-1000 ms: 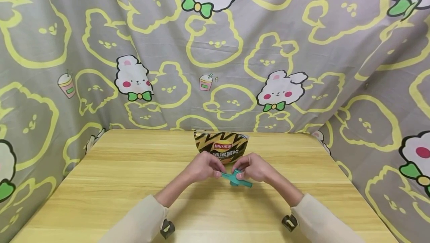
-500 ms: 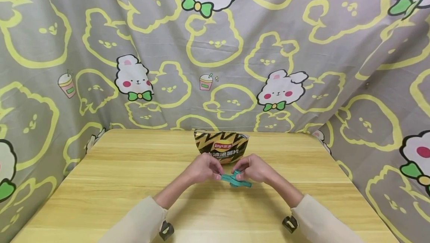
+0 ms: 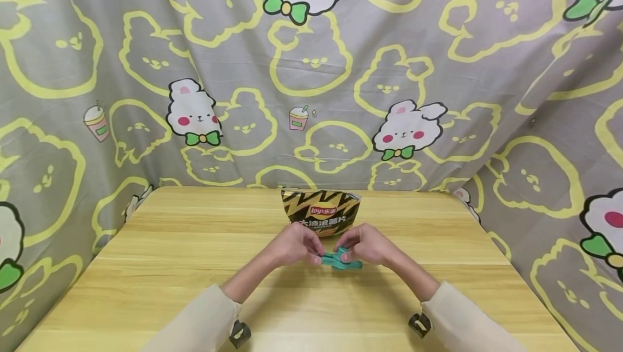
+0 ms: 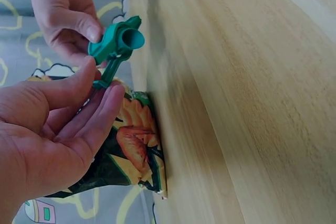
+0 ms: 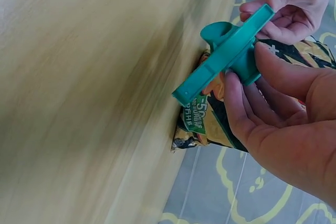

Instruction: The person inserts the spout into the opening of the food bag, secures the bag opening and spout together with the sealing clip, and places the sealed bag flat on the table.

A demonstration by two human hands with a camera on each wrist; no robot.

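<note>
A teal-green bag clip with a round pour spout (image 3: 348, 264) is held just above the table, between both hands. My left hand (image 3: 294, 244) pinches the end of one narrow arm of the clip between thumb and fingertips. The right hand (image 3: 369, 244) grips the clip's middle, by the round part opposite the spout's mouth. In the left wrist view, the spout's open mouth (image 4: 132, 39) faces the table side. The right wrist view shows the clip's long flat bar (image 5: 226, 56) side-on. Behind the hands stands a black and gold chip bag (image 3: 321, 208), its lower part partly covered by them.
The light wooden table (image 3: 194, 298) spreads around the hands. A grey curtain with cartoon rabbits (image 3: 316, 71) hangs behind it and on both sides. A dark strap-like piece (image 3: 239, 333) sits at the left cuff, another (image 3: 420, 325) at the right cuff.
The clip has turned slightly between the hands, its right end shifting a little left and up. The left fingertips have dropped slightly. The chip bag has stayed in place.
</note>
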